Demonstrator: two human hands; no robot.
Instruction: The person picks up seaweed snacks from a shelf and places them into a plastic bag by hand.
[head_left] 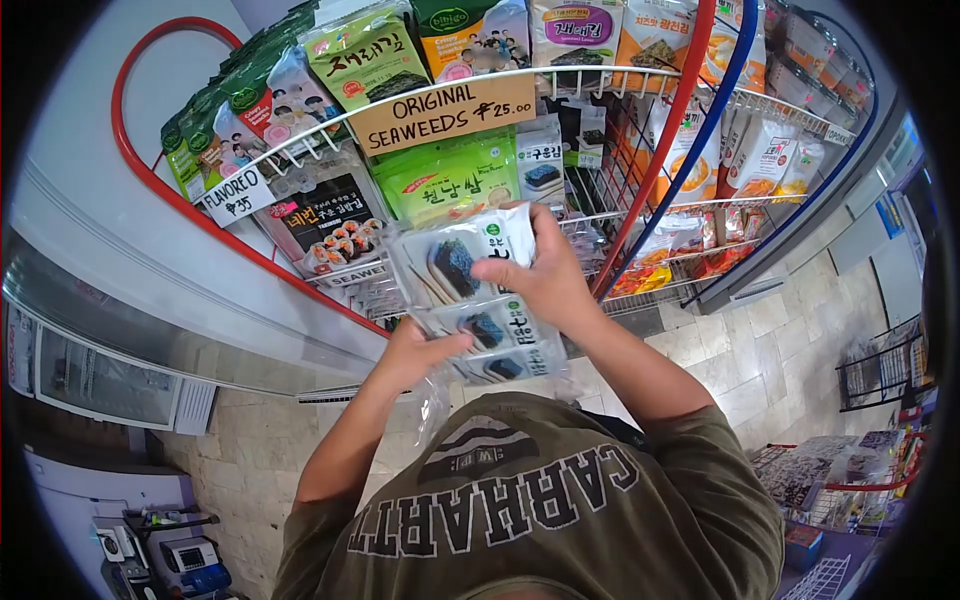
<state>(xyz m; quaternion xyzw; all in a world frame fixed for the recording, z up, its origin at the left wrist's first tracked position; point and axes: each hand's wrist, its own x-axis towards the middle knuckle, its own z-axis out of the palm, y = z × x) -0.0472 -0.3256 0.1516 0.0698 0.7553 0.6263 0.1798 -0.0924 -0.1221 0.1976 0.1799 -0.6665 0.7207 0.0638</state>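
In front of my chest I hold several seaweed packs (490,330), white and clear with dark sheets pictured on them. They overlap one above another. My right hand (548,275) grips the upper pack at its right edge, thumb across the front. Lower down, my left hand (415,355) is closed on the left side of the packs, with the thumb on the front and the other fingers mostly hidden behind. Loose clear plastic (432,405) hangs below the left hand. Just beyond the packs, a green pouch (450,175) stands on the rack beside a similar white seaweed pack (540,165).
A wire rack (610,72) with red and blue tubing holds snack pouches on several tiers. A cardboard sign (440,115) reads "Original Seaweeds 25.00". A white label (235,195) hangs at left. Another goods rack (885,365) stands at right on the tiled floor (770,340).
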